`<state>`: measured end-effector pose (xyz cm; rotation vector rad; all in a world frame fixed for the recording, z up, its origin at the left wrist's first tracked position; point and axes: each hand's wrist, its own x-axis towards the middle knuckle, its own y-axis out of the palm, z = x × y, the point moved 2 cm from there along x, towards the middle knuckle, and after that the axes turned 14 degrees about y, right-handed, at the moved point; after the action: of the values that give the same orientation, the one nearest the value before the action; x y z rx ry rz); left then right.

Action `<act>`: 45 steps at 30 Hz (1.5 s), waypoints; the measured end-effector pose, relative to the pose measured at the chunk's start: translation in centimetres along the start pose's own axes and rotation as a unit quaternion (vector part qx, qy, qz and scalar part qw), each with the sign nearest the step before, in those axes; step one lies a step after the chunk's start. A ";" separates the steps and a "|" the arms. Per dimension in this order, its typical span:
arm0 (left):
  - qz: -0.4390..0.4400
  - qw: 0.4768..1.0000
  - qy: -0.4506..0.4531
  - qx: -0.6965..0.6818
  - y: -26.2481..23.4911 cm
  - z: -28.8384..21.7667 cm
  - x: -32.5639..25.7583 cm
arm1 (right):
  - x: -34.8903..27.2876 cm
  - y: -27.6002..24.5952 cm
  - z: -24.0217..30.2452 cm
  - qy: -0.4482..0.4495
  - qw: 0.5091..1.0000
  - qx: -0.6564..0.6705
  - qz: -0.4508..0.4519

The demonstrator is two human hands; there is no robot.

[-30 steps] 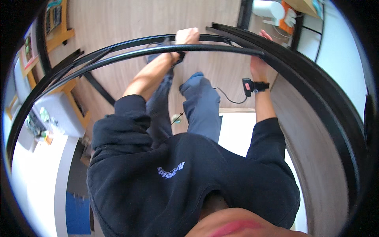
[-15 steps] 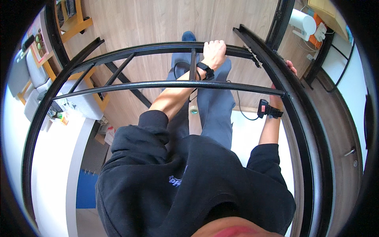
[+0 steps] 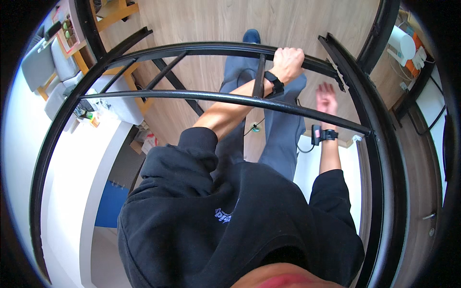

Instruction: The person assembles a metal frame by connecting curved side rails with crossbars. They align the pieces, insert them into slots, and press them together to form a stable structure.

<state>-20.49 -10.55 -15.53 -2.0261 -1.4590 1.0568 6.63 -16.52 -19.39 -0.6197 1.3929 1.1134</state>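
A black metal frame made of rails and short crossbars spans the view in front of my body. My left hand (image 3: 288, 63) is closed over the frame's far rail (image 3: 206, 46), just right of a short crossbar (image 3: 259, 77). My right hand (image 3: 327, 98) is in the air with its fingers stretched out, slightly blurred and holding nothing. It is apart from the thick black side beam (image 3: 346, 72) on the right, whose end stands close to the far rail's right end. The frame's near rail (image 3: 192, 95) passes over my left forearm and beside my right wrist.
On the left are grey cushioned seats (image 3: 43, 67) with wooden frames and a white tabletop (image 3: 72, 192). A white cylindrical device (image 3: 402, 44) and cables are at the far right, above a brown door (image 3: 418, 192). Wood flooring (image 3: 216, 21) lies beyond the frame.
My right hand has let go of the right side beam and moved left, into the space inside the frame. My left hand still grips the far rail. The whole view has shifted somewhat.
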 end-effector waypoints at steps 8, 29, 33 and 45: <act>0.058 0.998 -0.037 0.006 -0.2 0.3 0.4 | 4.7 9.2 -2.7 0.070 0.986 0.088 0.124; 0.260 0.933 0.209 -0.133 -13.0 -8.8 -13.2 | 6.7 10.9 -2.7 0.066 0.990 0.121 0.034; 0.271 0.877 0.218 -0.332 -23.9 -9.6 -14.1 | 6.7 10.9 -2.9 0.084 0.989 0.124 0.015; 0.361 0.629 -0.517 -0.455 -13.1 5.8 -4.6 | 6.5 11.0 -2.6 0.072 0.989 0.127 0.008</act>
<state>-33.61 -10.69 -8.27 -3.0761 -1.9611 2.5432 -5.33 -12.80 -23.16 -0.5130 1.6351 0.8988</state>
